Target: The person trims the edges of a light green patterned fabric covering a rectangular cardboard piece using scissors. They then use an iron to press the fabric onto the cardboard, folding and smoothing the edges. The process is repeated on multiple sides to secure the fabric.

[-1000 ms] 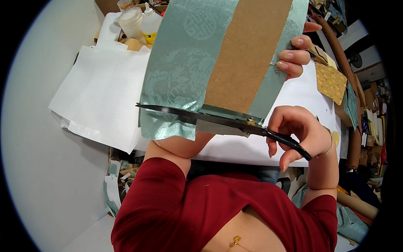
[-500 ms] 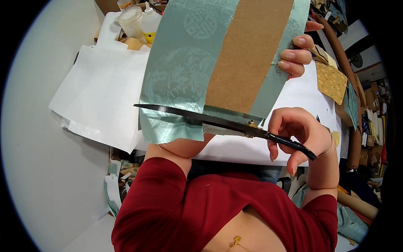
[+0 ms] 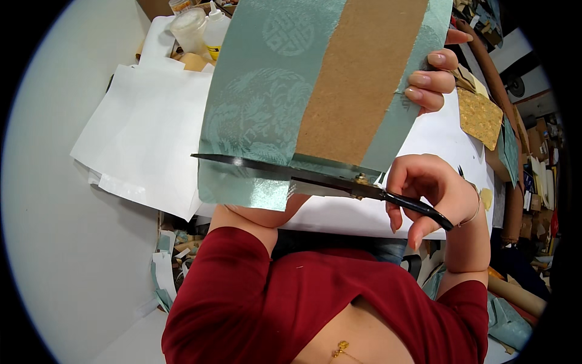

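A panel of brown board [image 3: 359,79] is partly covered with pale green patterned fabric [image 3: 257,91], which leaves a bare brown band down the middle. My left hand [image 3: 431,82] curls its fingers around the panel's right edge, the left forearm passing behind it. Black-handled scissors [image 3: 357,185] lie across the panel's lower end, a dark blade pointing left. A flap of the fabric hangs below that blade at the lower left. My right hand [image 3: 433,191] grips the scissors' handle, thumb and fingers around it. Fabric and panel hide part of the blades.
White sheets [image 3: 139,133] lie on the left, with a squeeze bottle [image 3: 216,30] and a translucent tub [image 3: 189,29] behind them. A gold patterned piece [image 3: 480,118] is on the right. Long brown rolls [image 3: 494,67] and crowded shelves [image 3: 539,176] stand farther right.
The panel has tilted slightly, and my left fingers have shifted a little right with its edge. The fabric flap and the scissors have moved slightly left and down.
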Available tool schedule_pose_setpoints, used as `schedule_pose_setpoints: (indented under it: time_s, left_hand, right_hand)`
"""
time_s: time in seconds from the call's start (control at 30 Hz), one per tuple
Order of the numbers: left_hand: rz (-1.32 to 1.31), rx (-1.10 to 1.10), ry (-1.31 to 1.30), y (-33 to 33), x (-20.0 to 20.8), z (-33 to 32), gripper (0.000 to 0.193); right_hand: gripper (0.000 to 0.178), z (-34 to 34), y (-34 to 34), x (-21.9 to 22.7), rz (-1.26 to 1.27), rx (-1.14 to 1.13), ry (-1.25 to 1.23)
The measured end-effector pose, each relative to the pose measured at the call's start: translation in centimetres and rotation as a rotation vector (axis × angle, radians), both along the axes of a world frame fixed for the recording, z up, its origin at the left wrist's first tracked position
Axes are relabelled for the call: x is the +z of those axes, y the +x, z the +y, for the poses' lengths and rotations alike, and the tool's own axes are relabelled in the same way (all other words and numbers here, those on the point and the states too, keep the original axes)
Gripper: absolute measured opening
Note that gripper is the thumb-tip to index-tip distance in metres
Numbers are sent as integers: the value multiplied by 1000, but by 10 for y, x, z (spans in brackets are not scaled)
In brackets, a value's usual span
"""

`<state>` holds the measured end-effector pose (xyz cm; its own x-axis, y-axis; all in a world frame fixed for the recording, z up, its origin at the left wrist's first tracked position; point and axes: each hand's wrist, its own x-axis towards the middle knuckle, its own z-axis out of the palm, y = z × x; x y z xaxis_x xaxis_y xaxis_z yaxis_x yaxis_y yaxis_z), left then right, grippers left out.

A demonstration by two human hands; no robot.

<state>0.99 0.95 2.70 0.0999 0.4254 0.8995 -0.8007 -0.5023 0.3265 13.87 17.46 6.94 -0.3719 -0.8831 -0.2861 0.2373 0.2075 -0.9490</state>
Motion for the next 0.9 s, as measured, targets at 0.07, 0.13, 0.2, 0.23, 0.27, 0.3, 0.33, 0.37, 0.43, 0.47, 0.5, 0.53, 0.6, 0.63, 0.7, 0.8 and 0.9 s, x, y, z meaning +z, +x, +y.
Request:
schedule_pose_setpoints:
  time_s: [0.07,0.13,0.2,0.23,0.27,0.3,0.33,0.37,0.43,0.47,0.5,0.53,0.6,0.63,0.7,0.8,0.9]
  left_hand:
    - [-9,8,-8,0,-1,-2,63]
    - [-23,18,-11,4,-2,-5,63]
    - [-43,23,-15,5,-2,-6,64]
    - [-54,24,-16,5,-2,-5,65]
    - [-70,28,-20,6,-2,-5,65]
    - [-87,28,-25,6,-2,-5,66]
    - [-104,31,-30,6,-3,-5,66]
    - [-124,35,-33,6,-4,-5,67]
    - [-176,74,-55,12,-2,-15,68]
    - [-200,94,-65,15,-2,-20,68]
    - [-226,106,-76,16,-2,-22,69]
    - [-257,121,-87,19,-1,-25,69]
    - [-342,169,-123,27,0,-34,70]
    - [-392,201,-143,32,0,-39,71]
    - [-488,240,-184,33,-2,-39,72]
    - [-604,332,-215,36,-1,-49,74]
    - [-666,480,-157,31,-10,-64,75]
  right_hand:
    - [64,-2,-1,1,-2,3,10]
    - [63,-5,-1,2,-18,3,19]
    - [61,-5,0,2,-41,-9,18]
    - [60,-5,1,2,-50,-16,18]
    - [59,-5,1,3,-52,-22,19]
    - [58,-4,2,2,-52,-31,11]
    - [57,-3,2,1,-52,-40,5]
    - [57,-3,3,-2,-50,-53,-9]
    - [55,-6,2,-2,-46,-55,-22]
    - [54,-8,1,-1,-47,-56,-15]
    - [53,-9,0,0,-44,-70,-5]
    - [52,-9,-1,1,-35,-63,5]
    - [51,-9,-4,0,-15,-44,20]
    - [50,-10,-5,-1,-17,-45,22]
    - [49,-5,-6,-4,-24,-78,29]
    - [44,1,-7,-3,-25,-48,21]
    - [43,15,-3,-8,-36,-65,16]
